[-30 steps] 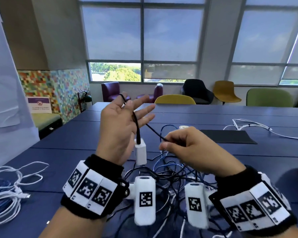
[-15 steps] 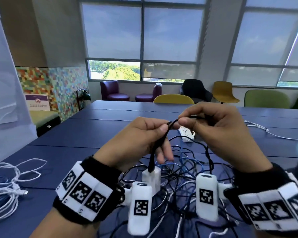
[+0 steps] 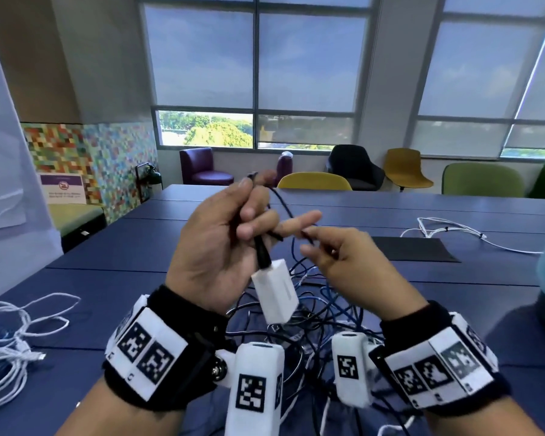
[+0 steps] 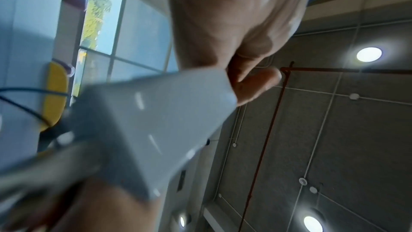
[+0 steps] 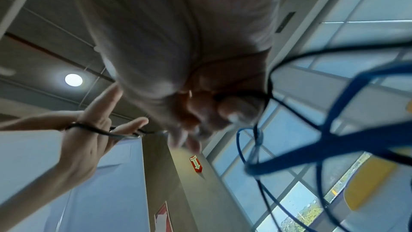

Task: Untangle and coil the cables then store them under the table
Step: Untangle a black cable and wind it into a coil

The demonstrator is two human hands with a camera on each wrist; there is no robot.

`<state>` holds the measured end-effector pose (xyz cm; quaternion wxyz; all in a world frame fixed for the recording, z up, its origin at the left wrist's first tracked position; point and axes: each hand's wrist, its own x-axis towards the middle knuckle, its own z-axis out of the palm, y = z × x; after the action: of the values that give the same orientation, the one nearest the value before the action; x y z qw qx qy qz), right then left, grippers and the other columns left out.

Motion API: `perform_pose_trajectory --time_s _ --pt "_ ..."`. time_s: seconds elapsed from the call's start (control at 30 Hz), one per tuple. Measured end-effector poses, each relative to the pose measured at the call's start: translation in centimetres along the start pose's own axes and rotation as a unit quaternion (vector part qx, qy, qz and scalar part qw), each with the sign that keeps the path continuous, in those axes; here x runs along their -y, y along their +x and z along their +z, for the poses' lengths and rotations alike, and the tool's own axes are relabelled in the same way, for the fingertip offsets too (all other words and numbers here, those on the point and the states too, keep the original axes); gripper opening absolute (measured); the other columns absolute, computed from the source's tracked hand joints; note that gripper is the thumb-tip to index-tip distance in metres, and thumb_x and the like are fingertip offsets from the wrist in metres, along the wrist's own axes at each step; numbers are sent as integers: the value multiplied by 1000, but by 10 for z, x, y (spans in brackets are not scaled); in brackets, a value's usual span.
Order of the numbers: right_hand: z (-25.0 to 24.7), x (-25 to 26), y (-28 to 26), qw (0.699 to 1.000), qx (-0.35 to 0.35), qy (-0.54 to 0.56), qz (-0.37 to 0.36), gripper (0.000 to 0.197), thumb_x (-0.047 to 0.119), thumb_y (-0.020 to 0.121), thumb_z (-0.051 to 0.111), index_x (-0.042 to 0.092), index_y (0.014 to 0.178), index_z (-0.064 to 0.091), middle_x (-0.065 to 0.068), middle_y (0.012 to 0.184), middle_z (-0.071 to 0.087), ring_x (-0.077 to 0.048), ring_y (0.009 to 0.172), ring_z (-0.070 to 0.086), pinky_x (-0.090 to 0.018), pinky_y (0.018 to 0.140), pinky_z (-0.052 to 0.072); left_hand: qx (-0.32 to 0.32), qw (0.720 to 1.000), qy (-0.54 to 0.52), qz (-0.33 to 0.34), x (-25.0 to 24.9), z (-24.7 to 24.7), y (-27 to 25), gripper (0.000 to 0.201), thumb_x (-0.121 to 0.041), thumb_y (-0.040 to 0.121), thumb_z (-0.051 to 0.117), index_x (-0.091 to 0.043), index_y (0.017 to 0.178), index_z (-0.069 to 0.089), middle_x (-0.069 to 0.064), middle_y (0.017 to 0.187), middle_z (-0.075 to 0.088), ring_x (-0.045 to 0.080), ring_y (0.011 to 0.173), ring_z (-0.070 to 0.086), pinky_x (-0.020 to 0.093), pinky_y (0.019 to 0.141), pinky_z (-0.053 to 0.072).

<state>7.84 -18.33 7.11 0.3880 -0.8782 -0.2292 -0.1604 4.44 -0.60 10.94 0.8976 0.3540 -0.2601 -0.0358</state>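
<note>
Coiling is working best with slack fed slowly: the left hand (image 3: 221, 243) is gripping the black cable (image 3: 288, 212) (white adapter (image 3: 276, 291) dangling above the worktop's (image 3: 114, 247) near-edge tangle (image 3: 315, 313)) while the right hand (image 3: 350, 265) is pinching it.

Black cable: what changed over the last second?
The left hand went from open-fingered to gripping the black cable and rose; the white adapter now hangs tilted below it. The right hand dropped from its peak, still pinching the cable. The tangled pile and white cables stayed.
</note>
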Motion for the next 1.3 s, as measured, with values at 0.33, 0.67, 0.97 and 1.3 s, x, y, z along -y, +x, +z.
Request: perform_pose_trajectory --time_s 0.33,0.67,0.97,1.3 --pt "-8 42 -20 988 120 -64 -77 18 27 97 54 22 90 70 2 67 62 -13 56 49 -25 53 38 -74 933 342 87 5 -15 6 24 -8 106 29 -1 125 41 10 108 73 33 88 73 37 82 56" --pt "-42 44 -26 989 26 76 -122 11 28 86 71 21 78 73 -15 54 56 -27 43 51 -34 44 49 79 889 443 -91 7 -4 -9 39 -10 103 38 -20 141 40 15 69 67 26 52 62 34 65 54" --pt "-43 25 -15 981 -105 64 -152 10 32 80 74 29 88 77 -14 68 55 -23 56 41 -29 52 35 97 917 346 -174 1 4 -13 44 -22 103 38 18 117 48 0 42 28 11 39 18 59 91 51" --pt "-21 13 -4 974 -155 86 -142 20 25 94 62 34 108 72 -18 81 61 -31 76 58 -39 65 48 87 957 203 -187 -5 0 -10 41 -18 98 40 9 122 59 -5 42 15 7 37 10 65 85 51"
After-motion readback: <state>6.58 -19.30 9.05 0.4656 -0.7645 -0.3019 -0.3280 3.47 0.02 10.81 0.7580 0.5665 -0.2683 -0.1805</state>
